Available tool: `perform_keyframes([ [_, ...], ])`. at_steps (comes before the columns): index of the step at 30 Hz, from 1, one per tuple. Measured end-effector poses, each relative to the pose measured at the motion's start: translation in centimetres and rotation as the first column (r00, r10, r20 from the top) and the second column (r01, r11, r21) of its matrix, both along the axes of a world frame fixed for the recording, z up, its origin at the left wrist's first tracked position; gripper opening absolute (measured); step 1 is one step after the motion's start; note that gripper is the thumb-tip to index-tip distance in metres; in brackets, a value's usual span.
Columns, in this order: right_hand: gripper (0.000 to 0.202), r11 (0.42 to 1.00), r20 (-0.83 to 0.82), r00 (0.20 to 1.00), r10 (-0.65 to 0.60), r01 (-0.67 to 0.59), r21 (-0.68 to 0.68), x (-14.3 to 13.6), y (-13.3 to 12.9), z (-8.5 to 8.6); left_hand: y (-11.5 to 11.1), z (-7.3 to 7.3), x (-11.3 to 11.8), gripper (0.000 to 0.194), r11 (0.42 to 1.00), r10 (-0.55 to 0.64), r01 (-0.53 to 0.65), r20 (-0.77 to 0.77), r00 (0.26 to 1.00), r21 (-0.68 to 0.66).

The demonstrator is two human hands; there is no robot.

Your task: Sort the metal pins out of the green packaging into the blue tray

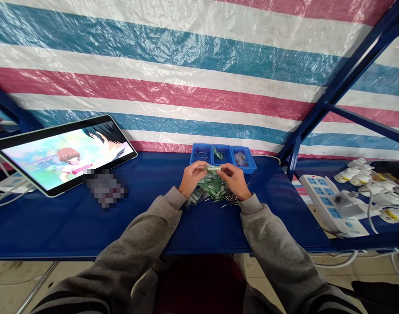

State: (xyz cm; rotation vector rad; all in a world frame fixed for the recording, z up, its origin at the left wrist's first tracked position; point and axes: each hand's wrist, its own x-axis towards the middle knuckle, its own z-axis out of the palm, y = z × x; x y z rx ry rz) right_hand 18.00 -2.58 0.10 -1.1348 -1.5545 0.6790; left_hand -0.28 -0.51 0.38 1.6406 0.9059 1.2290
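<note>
While a small green-and-clear packet [214,167] is pinched between the fingertips of the left hand [193,178] and right hand [235,179], glossy highlights are shown on its surface.

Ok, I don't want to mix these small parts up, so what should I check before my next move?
1. Green packet held at both ends: ok, between the left hand and right hand.
2. Packet sealed: cannot tell, too small.
3. Pile sorted: not ok, green packets and thin metal pieces lie jumbled.
4. Blue tray upright: ok, just beyond the hands.
5. Tray compartments uncovered: ok, all three open on top.
6. Count of pieces in the pile: cannot tell, they overlap.
</note>
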Motion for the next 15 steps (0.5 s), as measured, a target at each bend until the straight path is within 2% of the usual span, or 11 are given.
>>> perform_keyframes([
  [3, 0.021, 0.999, 0.002, 1.000, 0.017, -0.017, 0.043, 0.06, 0.01, 0.07, -0.33, 0.29, 0.06, 0.029, 0.998, -0.042, 0.045, -0.082, 0.996, 0.033],
  [7, 0.020, 0.995, -0.010, 0.996, 0.087, -0.086, 0.041, -0.15, -0.23, 0.29, -0.58, 0.44, 0.10, 0.030, 0.996, -0.018, 0.032, -0.164, 0.986, 0.083],
  [12, 0.021, 0.993, 0.018, 0.993, 0.115, -0.115, -0.017, -0.35, -0.33, 0.39, -0.25, 0.07, 0.00, 0.034, 0.996, 0.021, -0.008, -0.133, 0.991, 0.092],
  [15, 0.022, 0.997, 0.076, 0.994, 0.080, -0.081, 0.017, -0.23, -0.23, 0.43, -0.21, -0.01, 0.07, 0.036, 0.999, -0.040, 0.043, -0.094, 0.995, 0.031],
])
